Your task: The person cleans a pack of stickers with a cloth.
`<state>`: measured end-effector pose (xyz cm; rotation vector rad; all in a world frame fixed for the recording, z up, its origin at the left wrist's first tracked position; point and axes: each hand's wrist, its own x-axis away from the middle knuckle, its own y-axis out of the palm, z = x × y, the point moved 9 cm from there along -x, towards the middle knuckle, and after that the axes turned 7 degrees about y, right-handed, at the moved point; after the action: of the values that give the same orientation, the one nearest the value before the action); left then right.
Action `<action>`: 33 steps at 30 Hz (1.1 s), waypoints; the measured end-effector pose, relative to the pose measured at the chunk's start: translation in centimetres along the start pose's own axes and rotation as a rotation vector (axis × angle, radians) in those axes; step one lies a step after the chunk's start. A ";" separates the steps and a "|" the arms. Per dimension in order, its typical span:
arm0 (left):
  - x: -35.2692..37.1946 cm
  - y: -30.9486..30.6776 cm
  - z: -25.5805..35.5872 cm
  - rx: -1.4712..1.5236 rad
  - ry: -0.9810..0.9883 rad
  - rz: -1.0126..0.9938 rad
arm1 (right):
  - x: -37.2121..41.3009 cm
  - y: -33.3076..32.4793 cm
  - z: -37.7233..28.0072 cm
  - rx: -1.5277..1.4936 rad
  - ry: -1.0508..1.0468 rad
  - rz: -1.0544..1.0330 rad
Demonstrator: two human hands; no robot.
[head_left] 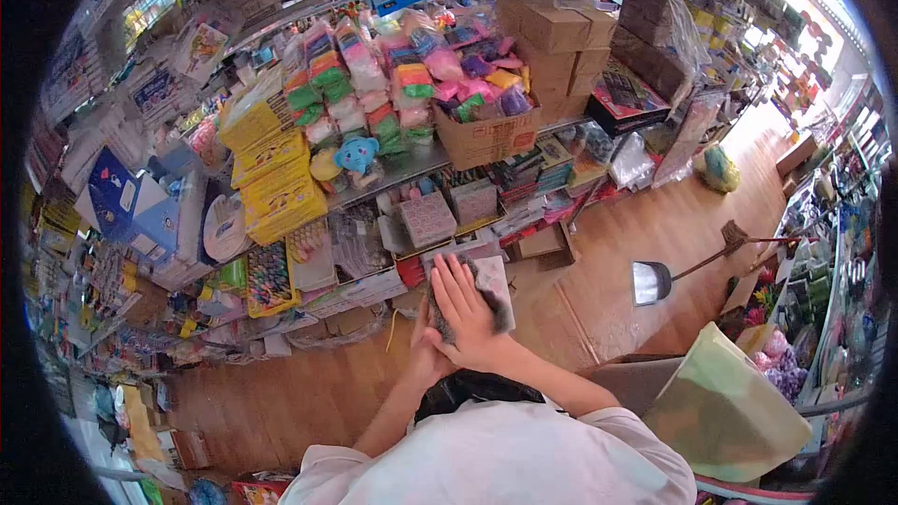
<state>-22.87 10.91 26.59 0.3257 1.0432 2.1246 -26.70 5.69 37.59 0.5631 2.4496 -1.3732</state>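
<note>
In front of my chest, my left hand [427, 353] supports a flat, pale pink and white box-like item [497, 286] from below and the left side. Most of its fingers are hidden under the item. My right hand [462, 311] lies across the top, fingers stretched out, holding a dark grey fuzzy cloth [492, 307] against the item's face. Cloth shows past the fingertips and along the right side of the hand. Whatever is printed on the covered part of the item cannot be made out.
A shelf ahead carries yellow packs [278, 189], bags of coloured clay [363, 65], an open carton [488, 136] and stacked brown boxes [552, 23]. Patterned boxes [427, 219] sit lower. On the wooden floor [552, 323] lies a long-handled dustpan [651, 282]. A pale green sheet [725, 402] stands at right.
</note>
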 end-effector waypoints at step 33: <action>0.9 -2.2 1.9 -0.060 -0.139 0.180 | 2.0 -0.9 0.5 -0.014 0.038 -0.066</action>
<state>-21.44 13.54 26.03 0.5481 0.8963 2.2515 -28.89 5.28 37.13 0.5142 2.5273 -1.3809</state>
